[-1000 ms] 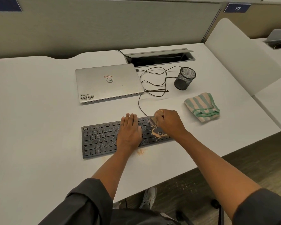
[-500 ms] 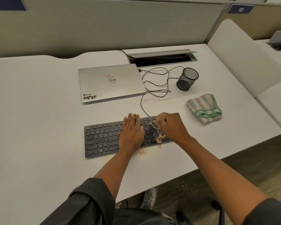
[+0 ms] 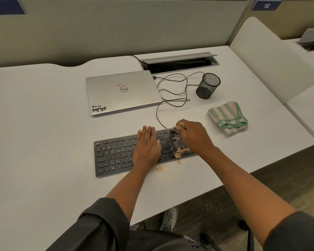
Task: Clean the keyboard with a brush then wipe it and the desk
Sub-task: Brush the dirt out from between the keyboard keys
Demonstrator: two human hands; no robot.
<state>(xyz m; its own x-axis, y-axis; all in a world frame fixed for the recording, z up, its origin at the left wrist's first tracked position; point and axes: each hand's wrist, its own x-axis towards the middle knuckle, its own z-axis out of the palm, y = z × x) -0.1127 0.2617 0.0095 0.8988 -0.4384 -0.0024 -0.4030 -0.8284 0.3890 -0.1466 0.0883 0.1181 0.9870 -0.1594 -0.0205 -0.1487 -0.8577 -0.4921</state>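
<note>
Keyboard [image 3: 116, 156] being brushed near the front edge of the white desk [image 3: 34, 142].

The left hand [image 3: 147, 147] lies flat and unclenched on the middle keys, pressing the black keyboard down. The right hand [image 3: 192, 136] is clenched around a small brush [image 3: 174, 132] at the keyboard's right end; the brush is blurred and its bristles are hard to make out. Orange crumbs [image 3: 181, 152] sit on the right-hand keys, and more lie on the desk just in front of the keyboard. A folded green-striped cloth [image 3: 227, 116] rests to the right, apart from the keyboard. Behind are a closed silver Dell laptop [image 3: 121, 91], a looped black cable [image 3: 172, 91] and a mesh pen cup [image 3: 208, 86].
</note>
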